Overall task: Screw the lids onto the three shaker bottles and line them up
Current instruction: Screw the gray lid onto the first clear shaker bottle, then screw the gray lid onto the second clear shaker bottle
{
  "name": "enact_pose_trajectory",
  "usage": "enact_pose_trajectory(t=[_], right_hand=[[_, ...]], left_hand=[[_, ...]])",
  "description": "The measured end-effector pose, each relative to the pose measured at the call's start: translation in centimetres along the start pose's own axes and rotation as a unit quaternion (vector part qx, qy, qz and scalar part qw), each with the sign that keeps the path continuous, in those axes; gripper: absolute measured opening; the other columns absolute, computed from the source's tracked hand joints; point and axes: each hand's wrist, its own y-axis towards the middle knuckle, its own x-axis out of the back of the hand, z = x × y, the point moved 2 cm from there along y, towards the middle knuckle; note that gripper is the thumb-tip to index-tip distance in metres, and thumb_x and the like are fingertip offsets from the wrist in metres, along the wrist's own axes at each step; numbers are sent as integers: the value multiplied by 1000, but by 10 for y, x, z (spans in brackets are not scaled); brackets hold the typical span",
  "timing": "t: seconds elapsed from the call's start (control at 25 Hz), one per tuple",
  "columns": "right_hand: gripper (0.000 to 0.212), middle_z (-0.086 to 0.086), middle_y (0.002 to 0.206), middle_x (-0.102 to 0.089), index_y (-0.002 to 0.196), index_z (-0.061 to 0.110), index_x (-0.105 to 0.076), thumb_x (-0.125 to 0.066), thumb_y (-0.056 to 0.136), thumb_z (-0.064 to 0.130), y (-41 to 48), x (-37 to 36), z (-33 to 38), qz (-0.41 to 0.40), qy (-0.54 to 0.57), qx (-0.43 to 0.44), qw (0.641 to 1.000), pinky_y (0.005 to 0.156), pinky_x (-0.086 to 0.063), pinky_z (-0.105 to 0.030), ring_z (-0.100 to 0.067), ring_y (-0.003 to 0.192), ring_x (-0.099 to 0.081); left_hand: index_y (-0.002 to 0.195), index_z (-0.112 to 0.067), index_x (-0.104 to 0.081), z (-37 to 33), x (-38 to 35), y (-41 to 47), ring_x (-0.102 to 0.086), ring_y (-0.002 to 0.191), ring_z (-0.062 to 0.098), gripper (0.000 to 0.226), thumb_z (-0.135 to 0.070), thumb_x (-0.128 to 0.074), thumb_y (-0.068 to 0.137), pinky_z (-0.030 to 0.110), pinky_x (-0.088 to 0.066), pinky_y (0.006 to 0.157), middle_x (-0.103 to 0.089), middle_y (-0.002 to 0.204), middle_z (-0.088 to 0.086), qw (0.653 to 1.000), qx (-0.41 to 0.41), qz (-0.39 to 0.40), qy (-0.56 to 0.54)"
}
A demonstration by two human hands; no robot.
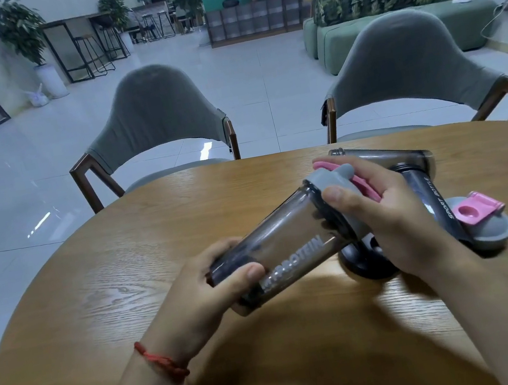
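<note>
A dark see-through shaker bottle (285,247) marked MYPROTEIN is held tilted above the table. My left hand (207,284) grips its base. My right hand (379,205) wraps its grey lid (328,181), whose pink flip cap (358,180) shows between my fingers. Behind my right hand a second dark bottle (387,155) lies on its side. A third bottle (433,196), marked SPORT BOTTLE, lies beside a loose grey lid with a pink cap (481,214). A dark round lid (364,258) sits on the table under my right hand.
The round wooden table (153,242) has two grey chairs (156,121) (406,66) at its far edge. Beyond them are tiled floor, a green sofa and plants.
</note>
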Motion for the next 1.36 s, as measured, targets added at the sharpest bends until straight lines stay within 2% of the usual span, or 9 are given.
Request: enact_pose_trajectory(t=[0.16, 0.32, 0.44, 0.56, 0.72, 0.84, 1.04, 1.16, 1.36], right_hand=[[50, -4, 124, -81, 132, 38, -77, -84, 84, 50, -2, 2, 5, -40, -3, 18, 999, 91, -69, -53, -27, 110, -82], [61, 13, 129, -80, 140, 30, -68, -92, 85, 44, -1, -3, 7, -65, 22, -2, 998, 90, -70, -44, -18, 118, -79], [73, 11, 126, -81, 136, 29, -68, -94, 74, 56, -2, -4, 10, -107, 9, 4, 994, 89, -70, -37, -15, 120, -77], [84, 15, 131, -75, 137, 35, -66, -91, 66, 72, -4, -5, 12, -122, -42, 29, 991, 96, -68, -40, -6, 122, -74], [71, 15, 148, -67, 145, 40, -60, -84, 84, 66, -3, 4, 16, -116, 25, 40, 992, 110, -58, -40, -7, 132, -70], [42, 12, 131, -78, 137, 39, -67, -80, 97, 42, -8, 29, 14, -145, -34, 42, 988, 105, -62, -43, -10, 123, -75], [20, 10, 113, -83, 122, 29, -75, -77, 103, 22, -21, 88, 12, -227, -103, 69, 966, 90, -65, -34, -12, 105, -80], [20, 9, 116, -80, 121, 22, -77, -73, 104, 13, -31, 116, 8, -264, -182, 75, 944, 89, -60, -14, 1, 106, -75], [47, 4, 127, -66, 134, 21, -74, -64, 95, -3, -51, 155, -29, -218, -375, 7, 901, 98, -41, -31, -29, 129, -60]], left_hand=[[117, -34, -75, -1, -9, -3, -80, 82, 20, 44, -57, -75, 79, 22, -59, 64, -81, 104, 4, 996, -53, -26, 62], [125, -41, -72, 1, -7, 3, -76, 104, 9, 52, -63, -79, 78, 23, -61, 79, -79, 112, -12, 987, -46, 18, 156], [142, -29, -61, 6, -27, 8, -62, 121, 3, 82, -65, -87, 72, 32, -54, 101, -67, 129, -16, 927, -118, -84, 346], [141, -23, -62, 4, -55, 18, -54, 126, 23, 88, -73, -83, 73, 45, -47, 106, -63, 134, -2, 855, -142, -212, 451], [126, -23, -68, 9, -65, 48, -60, 108, 17, 66, -60, -90, 75, 33, -54, 96, -60, 115, -3, 933, -52, -249, 255], [118, -22, -68, 21, -68, 69, -68, 102, 17, 56, -55, -89, 78, 37, -58, 93, -69, 111, -3, 935, -24, -280, 216], [141, -19, -55, 27, -75, 85, -71, 115, 14, 65, -41, -87, 88, 37, -60, 100, -75, 130, -1, 949, -6, -261, 178], [149, -22, -51, 26, -78, 87, -71, 122, 21, 64, -40, -80, 95, 32, -54, 100, -75, 135, 3, 947, 5, -243, 211], [158, -15, -42, 32, -85, 73, -65, 133, 29, 72, -31, -77, 98, 28, -43, 104, -68, 146, 9, 936, 54, -232, 259]])
